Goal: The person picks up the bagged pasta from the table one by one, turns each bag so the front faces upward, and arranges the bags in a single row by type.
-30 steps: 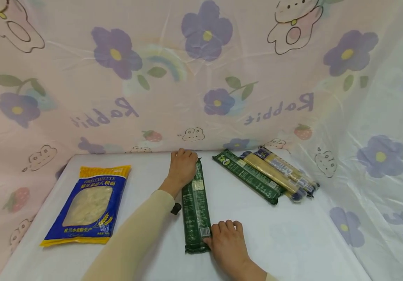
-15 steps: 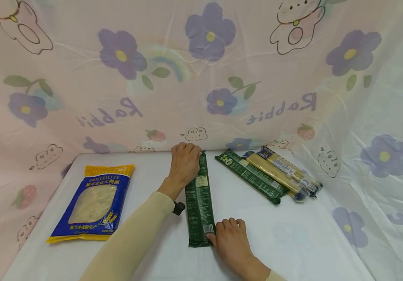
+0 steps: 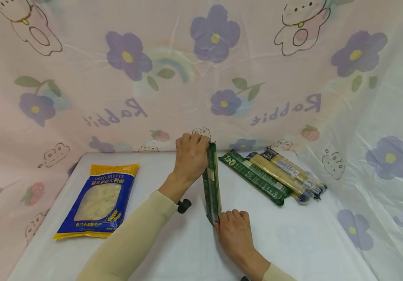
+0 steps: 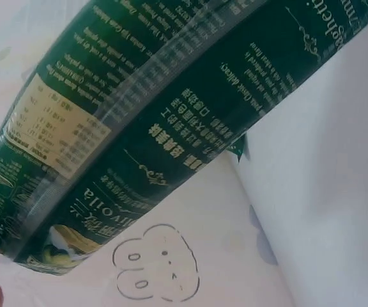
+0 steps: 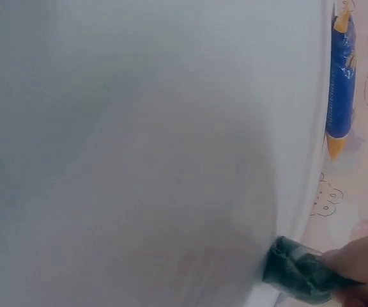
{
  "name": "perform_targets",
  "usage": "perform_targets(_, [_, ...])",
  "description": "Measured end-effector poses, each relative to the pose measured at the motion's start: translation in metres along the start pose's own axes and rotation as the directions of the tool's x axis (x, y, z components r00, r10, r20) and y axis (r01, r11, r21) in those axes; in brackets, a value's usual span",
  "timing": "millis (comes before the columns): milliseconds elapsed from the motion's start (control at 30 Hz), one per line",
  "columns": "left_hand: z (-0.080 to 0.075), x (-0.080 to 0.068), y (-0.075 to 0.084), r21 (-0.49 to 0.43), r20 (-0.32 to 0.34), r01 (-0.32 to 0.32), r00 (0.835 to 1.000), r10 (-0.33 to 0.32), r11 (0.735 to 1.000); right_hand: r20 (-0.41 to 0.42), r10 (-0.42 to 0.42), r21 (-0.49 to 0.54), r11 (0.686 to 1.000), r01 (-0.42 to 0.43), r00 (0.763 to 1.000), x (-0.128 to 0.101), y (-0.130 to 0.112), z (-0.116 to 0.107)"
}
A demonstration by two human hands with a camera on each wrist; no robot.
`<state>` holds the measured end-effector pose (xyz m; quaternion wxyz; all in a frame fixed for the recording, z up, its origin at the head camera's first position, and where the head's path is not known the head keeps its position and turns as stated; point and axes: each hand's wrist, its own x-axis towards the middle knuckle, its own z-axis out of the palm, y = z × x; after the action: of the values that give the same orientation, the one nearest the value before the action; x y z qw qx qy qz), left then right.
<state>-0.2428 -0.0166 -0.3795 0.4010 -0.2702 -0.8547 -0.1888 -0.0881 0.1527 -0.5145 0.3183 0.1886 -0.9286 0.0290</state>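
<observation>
Holding the dark green spaghetti pack (image 3: 212,183) at both ends, I have it turned up on its long edge near the middle of the tabletop (image 3: 292,238), toward the back edge. My left hand (image 3: 190,156) curls its fingers round the far end, and my right hand (image 3: 234,234) pinches the near end just above the white surface. I judge the pack light but long and stiff, its dry strands likely to snap if bent, and the glossy film looks slippery, so a grip at each end, as now, suits it better than one in the middle. Three more long packs (image 3: 275,175) lie side by side toward the back right corner, near my pack's far end but apart from it. A blue and yellow orecchiette bag (image 3: 97,201) lies flat well apart by the left edge.
</observation>
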Motion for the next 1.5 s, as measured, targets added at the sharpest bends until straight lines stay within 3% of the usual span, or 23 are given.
perform_targets(133, [-0.002,0.000,-0.001,0.056,0.024,0.000,1.000,-0.001,0.998,0.001,-0.008,0.003,1.000,0.008,1.000,0.000,-0.003,0.002])
perform_targets(367, [-0.003,0.001,-0.001,0.121,-0.015,-0.023,1.000,0.024,0.992,-0.014,-0.023,0.009,1.000,0.023,1.000,0.000,-0.005,0.003])
perform_targets(567, [-0.001,0.003,0.005,0.231,0.045,0.012,0.999,-0.023,0.973,0.015,-0.034,-0.008,0.999,0.034,0.999,0.001,-0.010,0.004])
perform_targets(733, [0.000,0.007,0.007,0.237,0.077,0.001,0.997,-0.020,0.972,0.030,-0.048,-0.020,0.999,0.049,0.998,0.001,-0.012,0.005])
perform_targets(1100, [0.002,0.004,0.005,0.232,0.038,-0.043,0.999,0.035,0.972,0.022,-0.056,0.057,0.997,0.055,0.998,0.004,-0.004,0.003])
perform_targets(1267, [0.001,0.001,0.004,0.151,0.058,-0.017,0.998,0.008,0.988,0.029,0.038,0.076,0.996,-0.040,0.999,0.015,0.011,0.004])
perform_targets(1500, [0.002,-0.004,0.004,0.091,0.039,-0.026,0.999,0.022,0.996,0.229,0.150,0.169,0.967,-0.191,0.962,0.026,0.010,0.011])
